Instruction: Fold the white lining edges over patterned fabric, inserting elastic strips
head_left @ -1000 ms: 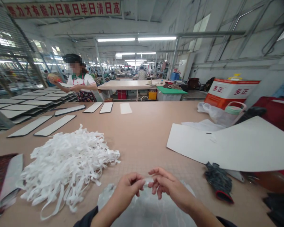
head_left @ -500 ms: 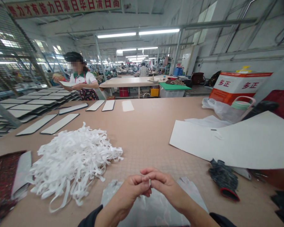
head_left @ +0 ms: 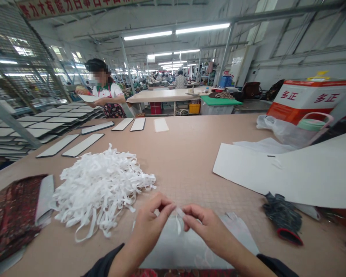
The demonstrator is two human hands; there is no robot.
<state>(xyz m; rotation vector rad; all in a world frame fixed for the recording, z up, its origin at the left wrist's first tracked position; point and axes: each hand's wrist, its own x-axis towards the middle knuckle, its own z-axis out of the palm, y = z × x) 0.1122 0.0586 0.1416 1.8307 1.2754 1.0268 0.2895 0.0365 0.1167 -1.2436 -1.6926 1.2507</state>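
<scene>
A short white strip (head_left: 178,223) hangs between my two hands above the table. My left hand (head_left: 155,215) pinches its upper end between thumb and forefinger. Close beside it, my right hand (head_left: 200,221) pinches the strip from the right. Under both hands lies a pale grey, shiny sheet (head_left: 190,250), with a dark red patterned edge at the bottom of the view. To the left is a big tangled heap of white strips (head_left: 100,188), apart from my hands.
White boards with dark edges (head_left: 83,145) lie at the back left, near a co-worker (head_left: 106,92). A large white board (head_left: 276,169) and a dark glove (head_left: 282,217) lie at right. Folded dark red patterned fabric (head_left: 14,215) sits at far left.
My hands, closed together before, have drawn a little apart, and the white strip now shows between the fingertips. The view has shifted slightly.
</scene>
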